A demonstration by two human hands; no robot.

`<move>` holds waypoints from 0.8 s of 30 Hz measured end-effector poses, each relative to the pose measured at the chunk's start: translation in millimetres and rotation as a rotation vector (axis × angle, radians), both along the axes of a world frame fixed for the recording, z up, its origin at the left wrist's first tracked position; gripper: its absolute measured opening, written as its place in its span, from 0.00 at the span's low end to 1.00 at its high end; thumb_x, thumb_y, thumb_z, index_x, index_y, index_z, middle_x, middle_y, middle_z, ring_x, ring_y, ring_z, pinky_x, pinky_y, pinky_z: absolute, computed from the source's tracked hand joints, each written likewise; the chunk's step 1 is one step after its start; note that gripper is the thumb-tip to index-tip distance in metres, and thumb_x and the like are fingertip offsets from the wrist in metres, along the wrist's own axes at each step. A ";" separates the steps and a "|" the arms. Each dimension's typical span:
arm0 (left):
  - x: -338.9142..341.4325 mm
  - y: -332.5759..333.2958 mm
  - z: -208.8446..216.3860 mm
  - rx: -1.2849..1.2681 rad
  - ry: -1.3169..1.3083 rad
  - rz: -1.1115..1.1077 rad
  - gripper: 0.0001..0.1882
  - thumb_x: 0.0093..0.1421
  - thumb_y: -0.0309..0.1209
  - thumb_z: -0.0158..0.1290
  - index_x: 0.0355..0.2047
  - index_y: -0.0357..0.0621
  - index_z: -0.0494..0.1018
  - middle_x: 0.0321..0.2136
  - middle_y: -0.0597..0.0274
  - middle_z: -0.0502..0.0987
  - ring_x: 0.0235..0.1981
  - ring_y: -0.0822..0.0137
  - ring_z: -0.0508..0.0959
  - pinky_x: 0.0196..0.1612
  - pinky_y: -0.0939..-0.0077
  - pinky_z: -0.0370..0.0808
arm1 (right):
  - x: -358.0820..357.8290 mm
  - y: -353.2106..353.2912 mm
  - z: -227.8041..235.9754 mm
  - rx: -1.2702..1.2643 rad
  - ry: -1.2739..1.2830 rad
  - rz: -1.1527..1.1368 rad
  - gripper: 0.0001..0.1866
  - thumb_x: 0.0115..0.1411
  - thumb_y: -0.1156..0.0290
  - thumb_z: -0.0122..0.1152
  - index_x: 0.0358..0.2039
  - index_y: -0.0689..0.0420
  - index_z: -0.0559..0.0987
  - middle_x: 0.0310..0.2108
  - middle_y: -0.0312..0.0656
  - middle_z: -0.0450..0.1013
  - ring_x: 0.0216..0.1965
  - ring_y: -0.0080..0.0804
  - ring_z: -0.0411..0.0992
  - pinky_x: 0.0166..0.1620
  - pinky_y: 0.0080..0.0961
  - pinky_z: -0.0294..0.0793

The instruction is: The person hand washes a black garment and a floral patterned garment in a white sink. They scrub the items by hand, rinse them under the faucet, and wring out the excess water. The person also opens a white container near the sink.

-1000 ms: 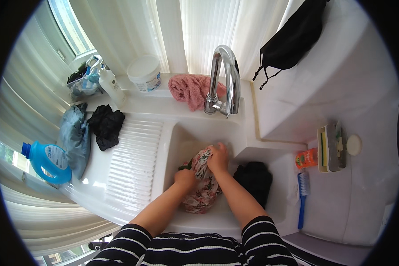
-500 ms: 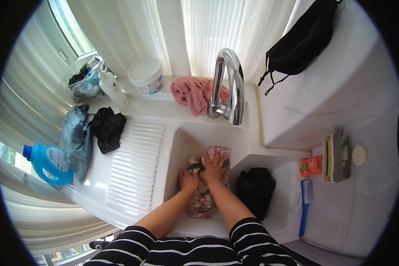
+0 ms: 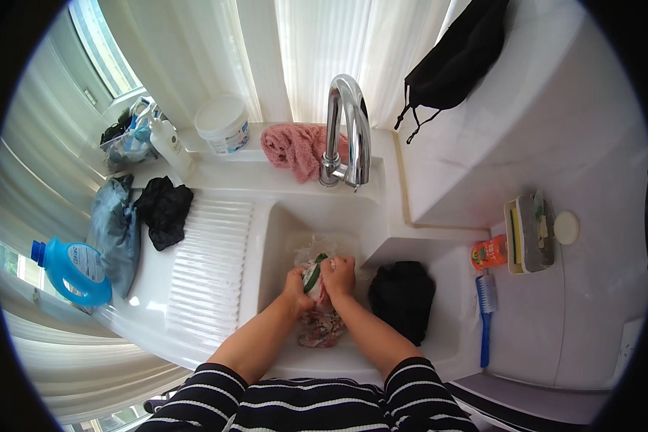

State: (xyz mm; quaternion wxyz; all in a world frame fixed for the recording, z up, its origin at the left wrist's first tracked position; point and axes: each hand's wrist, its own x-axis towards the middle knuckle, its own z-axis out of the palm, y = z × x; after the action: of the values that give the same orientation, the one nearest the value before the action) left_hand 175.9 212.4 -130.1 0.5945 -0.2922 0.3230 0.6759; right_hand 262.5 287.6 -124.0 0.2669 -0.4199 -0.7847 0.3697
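In the white laundry sink (image 3: 266, 277), a wet floral cloth (image 3: 322, 330) with pink, white and green patches is bunched up between my hands. My left hand (image 3: 296, 291) closes on its left side, and my right hand (image 3: 338, 276) is curled in a fist around the right side. The lower end of the cloth hangs toward the basin bottom near me. Some soapy water (image 3: 320, 245) shows just beyond my hands. Just right of my right forearm lies a dark folded garment (image 3: 402, 301) in the sink's right part.
A chrome faucet (image 3: 367, 144) rises behind the basin, with a pink towel (image 3: 295, 147) beside it. Left are a ribbed washboard (image 3: 207, 263), a black cloth (image 3: 164, 212), a blue-grey garment (image 3: 115, 230) and a blue detergent jug (image 3: 75, 270). Right lie a blue brush (image 3: 485, 317) and an orange package (image 3: 489, 253).
My hands were pressing the spread floral cloth down in the basin; now they grip it gathered into a bundle. The whole view has shifted slightly.
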 end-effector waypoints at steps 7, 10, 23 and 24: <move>-17.2 -12.8 -1.7 0.191 0.105 -0.092 0.20 0.62 0.48 0.40 0.41 0.47 0.72 0.38 0.56 0.77 0.37 0.54 0.77 0.43 0.57 0.74 | -8.0 -49.4 50.6 0.318 0.235 0.322 0.11 0.48 0.66 0.59 0.20 0.61 0.73 0.33 0.46 0.71 0.35 0.49 0.70 0.39 0.41 0.72; 0.1 -7.0 20.7 -0.035 0.150 -0.022 0.17 0.64 0.46 0.39 0.37 0.50 0.73 0.34 0.59 0.78 0.36 0.57 0.78 0.41 0.60 0.76 | -16.3 -19.1 29.4 0.114 0.003 0.090 0.09 0.47 0.67 0.60 0.19 0.59 0.72 0.31 0.45 0.71 0.35 0.47 0.70 0.39 0.41 0.71; -5.8 4.7 41.6 0.067 0.354 0.095 0.16 0.65 0.43 0.41 0.33 0.45 0.72 0.31 0.60 0.76 0.32 0.65 0.76 0.38 0.70 0.74 | -27.5 33.1 24.8 0.257 -0.059 0.176 0.10 0.48 0.69 0.61 0.20 0.59 0.69 0.29 0.48 0.69 0.36 0.52 0.68 0.37 0.44 0.69; -11.4 3.5 34.7 0.072 0.479 0.119 0.15 0.65 0.42 0.42 0.34 0.44 0.72 0.31 0.61 0.76 0.33 0.66 0.76 0.40 0.70 0.73 | -27.1 50.6 16.2 0.312 -0.166 0.191 0.10 0.50 0.68 0.62 0.25 0.59 0.72 0.34 0.49 0.70 0.40 0.53 0.68 0.41 0.44 0.69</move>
State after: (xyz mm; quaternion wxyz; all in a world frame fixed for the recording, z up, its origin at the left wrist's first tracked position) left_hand 164.5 215.8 -95.4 0.4703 -0.1205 0.4126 0.7707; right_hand 235.4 338.2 -107.9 0.2269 -0.3261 -0.8881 0.2311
